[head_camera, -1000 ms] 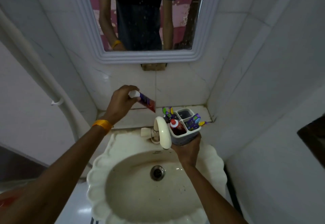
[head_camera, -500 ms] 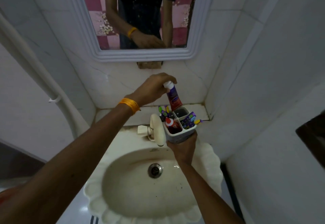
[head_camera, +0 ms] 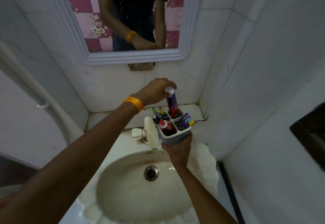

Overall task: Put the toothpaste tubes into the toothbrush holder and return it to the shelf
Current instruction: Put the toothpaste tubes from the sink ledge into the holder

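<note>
Since 0.5 s ago, tube [head_camera: 172,104] has been lowered upright into holder [head_camera: 173,130] far compartment. Left hand [head_camera: 155,90] grip is clamped on its cap; right hand [head_camera: 177,149] grip is clamped under holder, above sink [head_camera: 202,167].

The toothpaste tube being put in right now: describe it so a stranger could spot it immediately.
Above the sink, the right hand holds a four-compartment toothbrush holder. The tube stands upright in its far compartment, gripped at its white cap by the left hand. Unlike the red-capped tube nearer the camera, it is purple and red.
</note>
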Demonstrator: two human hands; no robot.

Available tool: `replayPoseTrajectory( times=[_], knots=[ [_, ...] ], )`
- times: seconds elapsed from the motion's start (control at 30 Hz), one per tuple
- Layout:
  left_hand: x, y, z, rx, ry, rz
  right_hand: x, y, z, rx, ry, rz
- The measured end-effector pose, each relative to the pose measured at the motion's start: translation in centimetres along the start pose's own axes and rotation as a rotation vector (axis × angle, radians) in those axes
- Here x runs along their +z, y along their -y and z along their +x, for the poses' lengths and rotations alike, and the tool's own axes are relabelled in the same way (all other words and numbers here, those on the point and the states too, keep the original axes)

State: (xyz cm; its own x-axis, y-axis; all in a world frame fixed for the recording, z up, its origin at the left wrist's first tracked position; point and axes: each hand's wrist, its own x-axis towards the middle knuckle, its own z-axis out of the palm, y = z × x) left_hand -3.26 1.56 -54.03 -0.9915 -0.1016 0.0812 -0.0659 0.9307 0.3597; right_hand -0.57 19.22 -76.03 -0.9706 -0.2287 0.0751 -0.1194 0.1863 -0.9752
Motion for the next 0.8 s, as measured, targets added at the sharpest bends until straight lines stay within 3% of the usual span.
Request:
replayPoseTrajectory(
  times=[0.37,0.8],
  knots=[
    [5.3,-0.6,0.7,-0.050,0.244,0.093,-0.1,0.0,0.1,-0.010,-0.002,-0.022],
    [5.7,-1.2,0.4,-0.070,0.222,0.025,0.1,0.4,0.1,-0.002,-0.028,-0.079]
  ],
)
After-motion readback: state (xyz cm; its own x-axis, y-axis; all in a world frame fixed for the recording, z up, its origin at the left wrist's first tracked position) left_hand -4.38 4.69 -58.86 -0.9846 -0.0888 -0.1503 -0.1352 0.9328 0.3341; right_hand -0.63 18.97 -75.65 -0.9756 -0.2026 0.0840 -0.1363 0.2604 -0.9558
